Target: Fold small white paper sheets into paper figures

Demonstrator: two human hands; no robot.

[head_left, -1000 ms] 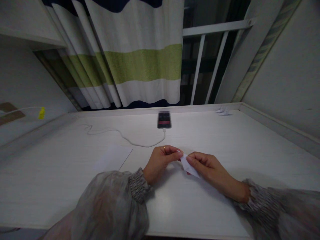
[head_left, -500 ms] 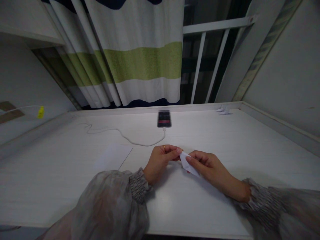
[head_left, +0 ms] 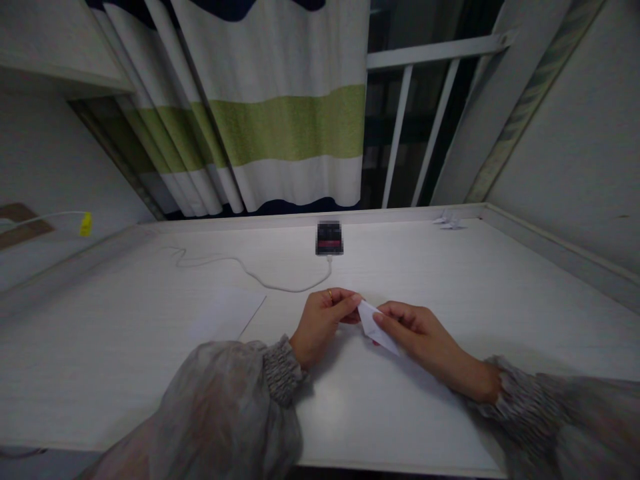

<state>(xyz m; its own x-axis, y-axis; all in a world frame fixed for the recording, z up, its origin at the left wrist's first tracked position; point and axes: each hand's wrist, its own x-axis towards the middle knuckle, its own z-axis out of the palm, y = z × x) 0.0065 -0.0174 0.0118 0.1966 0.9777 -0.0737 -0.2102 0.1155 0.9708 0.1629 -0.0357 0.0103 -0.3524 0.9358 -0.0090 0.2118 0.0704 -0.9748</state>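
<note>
A small folded piece of white paper (head_left: 376, 328) is held just above the white desk (head_left: 450, 280), between both hands. My left hand (head_left: 323, 321), with a ring on one finger, pinches the paper's upper tip with closed fingers. My right hand (head_left: 420, 335) is closed on the paper's lower right part, thumb on top. Both wrists wear grey gathered sleeves.
A flat white sheet (head_left: 225, 315) lies left of my hands. A phone (head_left: 329, 238) with a white cable (head_left: 240, 267) sits further back. Small folded paper figures (head_left: 449, 220) rest in the far right corner. Striped curtains (head_left: 280, 127) and a window rail stand behind.
My hands and the paper have stayed in nearly the same place; only the fingers have shifted slightly on the paper's tip.
</note>
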